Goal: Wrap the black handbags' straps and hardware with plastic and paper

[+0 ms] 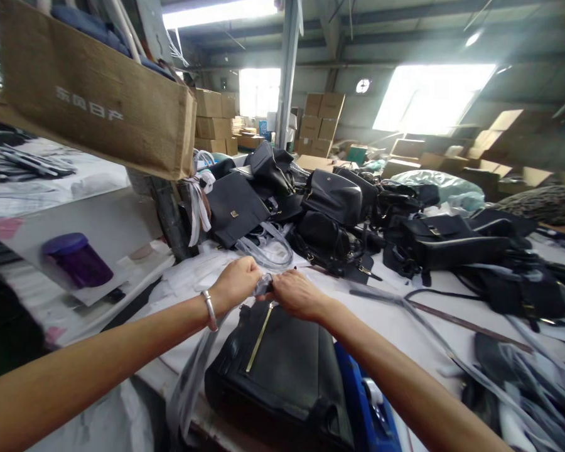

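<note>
A black leather bag [287, 376] with a gold zipper [260, 339] lies on the table in front of me. Just beyond its top edge, my left hand [238, 282] is closed in a fist round a strap wrapped in greyish clear film [263, 285]. My right hand [296, 294] pinches the same wrapped piece close beside it, with the fingertips partly hidden. A grey wrapped length of strap [188, 383] hangs down past the left side of the bag.
Black bags [332, 196] are piled across the far side of the table. A blue tray [358, 395] with tools sits right of my bag. Loose straps [522, 383] lie at right. A brown tote [94, 94] hangs upper left, above a purple container [78, 258].
</note>
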`<state>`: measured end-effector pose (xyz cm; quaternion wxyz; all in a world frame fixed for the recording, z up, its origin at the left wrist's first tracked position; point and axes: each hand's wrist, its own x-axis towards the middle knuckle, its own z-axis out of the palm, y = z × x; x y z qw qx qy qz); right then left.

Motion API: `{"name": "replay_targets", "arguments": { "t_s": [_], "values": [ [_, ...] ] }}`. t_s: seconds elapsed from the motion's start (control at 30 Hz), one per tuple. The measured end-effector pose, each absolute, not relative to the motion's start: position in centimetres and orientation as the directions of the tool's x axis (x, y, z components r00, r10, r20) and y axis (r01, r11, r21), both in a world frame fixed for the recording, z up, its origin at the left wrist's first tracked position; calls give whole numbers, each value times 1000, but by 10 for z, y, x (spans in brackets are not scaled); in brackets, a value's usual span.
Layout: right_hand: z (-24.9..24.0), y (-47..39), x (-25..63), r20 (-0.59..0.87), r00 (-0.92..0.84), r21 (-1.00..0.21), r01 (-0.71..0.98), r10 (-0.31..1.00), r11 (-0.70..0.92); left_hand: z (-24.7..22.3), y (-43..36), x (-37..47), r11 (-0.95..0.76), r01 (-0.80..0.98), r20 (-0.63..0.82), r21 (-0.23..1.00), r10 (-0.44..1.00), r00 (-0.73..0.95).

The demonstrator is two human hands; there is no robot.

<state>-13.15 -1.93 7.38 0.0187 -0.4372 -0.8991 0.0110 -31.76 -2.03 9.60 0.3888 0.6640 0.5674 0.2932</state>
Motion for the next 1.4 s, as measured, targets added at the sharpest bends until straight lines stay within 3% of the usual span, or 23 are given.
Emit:
{"name": "replay_targets", "arguments": {
  "t_s": [0.3,0.5,0.57,0.67,0.83,0.9,1.03,1.2,1.33,1.4],
  "values": [
    [70,-20,-123,160,-683,-89,709,713,699,84,-11,-328,-45,581,-97,813,973,212],
    [71,-22,-135,109,-705,130,709,701,693,72,-1,-321,-77,620,-68,781,976,206],
    [71,-22,-139,93,-711,151,702,697,696,67,1,-316,-76,627,-69,775,977,204],
    [67,-20,-135,74,-691,25,722,719,691,62,1,-313,-78,627,-82,775,972,222],
    [58,-10,-102,48,-653,-503,638,756,583,60,2,-319,-61,601,-114,797,962,249],
    [58,-7,-92,25,-632,-636,587,774,500,61,2,-319,-53,585,-122,809,959,256],
    [57,-4,-90,2,-596,-685,584,803,435,65,-5,-313,-26,538,-157,843,943,293],
    [54,-9,-95,111,-597,-529,641,795,555,61,-17,-314,8,490,-205,872,914,350],
    [57,-9,-91,32,-639,-719,519,769,461,62,-24,-323,-43,519,-172,854,917,359],
    [58,-5,-90,-64,-650,-768,517,757,379,65,-30,-327,-183,577,-77,796,915,396]
  ]
}}
